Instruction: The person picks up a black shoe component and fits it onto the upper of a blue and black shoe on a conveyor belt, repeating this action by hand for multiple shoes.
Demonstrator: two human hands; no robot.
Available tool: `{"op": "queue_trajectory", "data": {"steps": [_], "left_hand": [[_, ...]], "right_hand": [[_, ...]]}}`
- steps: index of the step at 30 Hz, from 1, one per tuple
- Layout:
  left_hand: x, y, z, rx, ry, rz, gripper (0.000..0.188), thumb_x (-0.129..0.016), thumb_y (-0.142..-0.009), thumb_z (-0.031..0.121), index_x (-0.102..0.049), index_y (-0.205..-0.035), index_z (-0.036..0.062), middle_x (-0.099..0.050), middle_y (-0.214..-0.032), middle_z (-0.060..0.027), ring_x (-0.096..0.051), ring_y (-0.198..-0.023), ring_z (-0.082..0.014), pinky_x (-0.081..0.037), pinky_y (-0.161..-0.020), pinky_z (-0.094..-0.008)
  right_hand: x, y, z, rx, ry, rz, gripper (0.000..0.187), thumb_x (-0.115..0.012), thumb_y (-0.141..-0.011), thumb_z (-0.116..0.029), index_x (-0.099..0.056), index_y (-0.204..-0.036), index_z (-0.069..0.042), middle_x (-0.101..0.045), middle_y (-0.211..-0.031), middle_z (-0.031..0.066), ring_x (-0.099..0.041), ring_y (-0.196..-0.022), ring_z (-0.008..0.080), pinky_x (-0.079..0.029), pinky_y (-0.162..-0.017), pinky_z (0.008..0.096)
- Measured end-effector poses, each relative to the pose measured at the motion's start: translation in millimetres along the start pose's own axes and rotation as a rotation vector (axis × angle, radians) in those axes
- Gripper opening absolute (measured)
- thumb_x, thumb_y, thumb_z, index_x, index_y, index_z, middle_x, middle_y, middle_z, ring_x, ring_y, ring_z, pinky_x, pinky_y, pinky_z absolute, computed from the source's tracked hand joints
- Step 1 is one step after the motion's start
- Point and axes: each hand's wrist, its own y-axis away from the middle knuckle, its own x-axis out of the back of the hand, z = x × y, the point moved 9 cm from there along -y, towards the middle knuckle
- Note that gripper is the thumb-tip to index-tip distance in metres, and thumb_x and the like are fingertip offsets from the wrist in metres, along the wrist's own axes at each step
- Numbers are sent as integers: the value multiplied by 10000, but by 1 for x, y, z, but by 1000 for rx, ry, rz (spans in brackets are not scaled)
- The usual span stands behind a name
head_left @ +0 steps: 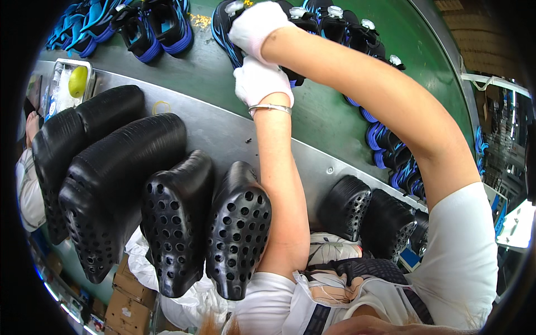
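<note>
Both my hands, in white gloves, are at a black and blue shoe on the green belt, at the far middle. My right hand comes in from the right, with its fingers curled over the shoe's upper part. Just nearer, my left hand, with a metal bracelet at its wrist, is closed at the shoe's lower end. Its fingertips are hidden, as is much of the shoe. Shoes with white plugs in their openings, such as this black shoe, line the belt to the right.
Black perforated foot-shaped forms stand at the near left, with shorter forms at the right. A metal edge borders the green belt. A tray with a yellow-green fruit lies left; another person's hand shows beyond.
</note>
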Motion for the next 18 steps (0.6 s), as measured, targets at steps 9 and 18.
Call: {"op": "queue_trajectory", "data": {"steps": [9,18], "left_hand": [[-1,-3,12,-117,26,270,157,-562,-876,193,-619,-985,96,-607,-1021,-103,-611,-879,-346,-519,-757,-437],[-13,48,35,-139,151,455,926,-778,-729,363,-273,-1474,148,-177,-1498,-192,-373,-1231,-435,-424,-1009,-494]], "right_hand": [[-9,-25,30,-37,-106,96,245,-608,-798,-167,-728,-997,-93,-705,-1029,119,-683,-942,276,-548,-761,397],[8,167,63,-9,-410,233,289,-482,-931,-348,-607,-960,-89,-627,-880,123,-628,-871,318,-518,-719,425]]}}
